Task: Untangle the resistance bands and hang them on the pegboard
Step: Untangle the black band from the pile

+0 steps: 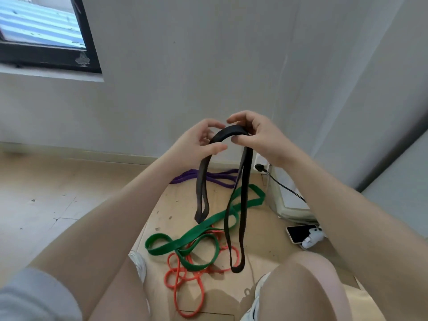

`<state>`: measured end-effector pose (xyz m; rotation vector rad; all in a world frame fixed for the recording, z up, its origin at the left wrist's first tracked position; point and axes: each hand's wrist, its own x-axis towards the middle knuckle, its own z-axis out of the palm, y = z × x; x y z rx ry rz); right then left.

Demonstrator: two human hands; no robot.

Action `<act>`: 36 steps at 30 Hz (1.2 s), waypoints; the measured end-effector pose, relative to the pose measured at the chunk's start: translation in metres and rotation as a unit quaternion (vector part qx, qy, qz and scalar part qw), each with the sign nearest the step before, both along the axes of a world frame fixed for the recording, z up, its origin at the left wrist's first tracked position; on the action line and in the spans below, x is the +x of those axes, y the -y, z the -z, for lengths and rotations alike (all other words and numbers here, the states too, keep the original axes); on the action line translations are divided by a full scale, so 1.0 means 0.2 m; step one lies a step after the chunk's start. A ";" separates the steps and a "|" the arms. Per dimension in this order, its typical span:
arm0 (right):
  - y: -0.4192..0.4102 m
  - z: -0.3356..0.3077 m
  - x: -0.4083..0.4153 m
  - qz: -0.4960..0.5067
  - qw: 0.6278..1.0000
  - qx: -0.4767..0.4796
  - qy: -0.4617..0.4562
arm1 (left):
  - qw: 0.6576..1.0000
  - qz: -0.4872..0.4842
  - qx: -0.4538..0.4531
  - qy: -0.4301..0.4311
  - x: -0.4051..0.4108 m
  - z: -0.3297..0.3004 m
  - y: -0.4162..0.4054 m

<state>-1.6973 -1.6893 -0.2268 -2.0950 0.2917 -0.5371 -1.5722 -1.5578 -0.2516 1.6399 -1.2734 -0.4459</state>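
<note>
Both hands hold a black resistance band (240, 205) up in front of the wall. My left hand (199, 141) pinches its folded top from the left, and my right hand (257, 135) grips the same top from the right. Its loops hang down toward the floor. Under it lie a green band (208, 230), an orange band (185, 281) tangled with the green one, and a purple band (217, 178) near the wall. No pegboard is in view.
A phone (298, 234) and a small white device (312, 238) lie on the floor at the right, beside a white appliance (289, 200) with a black cable. A dark-framed window (46, 31) is at the upper left. My knees and white shoes fill the bottom.
</note>
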 end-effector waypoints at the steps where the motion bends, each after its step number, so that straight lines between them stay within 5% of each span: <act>1: 0.00 -0.02 -0.01 -0.010 1.000 0.006 -0.002 | 1.000 -0.004 -0.010 0.016 -0.02 -0.03 0.02; 8: 0.01 0.06 -0.15 0.007 0.997 -0.003 -0.074 | 1.000 -0.004 -0.004 -0.006 -0.11 -0.05 0.03; 16: -0.02 0.36 -0.21 0.003 0.988 0.100 -0.117 | 1.000 -0.013 -0.003 -0.021 -0.15 0.02 0.00; 22: -0.08 0.35 -0.21 0.067 0.980 0.189 0.007 | 0.998 -0.046 -0.011 -0.051 -0.07 0.05 -0.06; 28: -0.14 0.18 -0.14 0.097 0.976 0.175 0.084 | 0.997 -0.026 0.049 -0.057 -0.07 0.13 -0.09; 36: -0.14 0.09 -0.06 0.087 0.958 0.227 0.153 | 0.986 -0.010 0.010 -0.167 -0.16 0.20 -0.06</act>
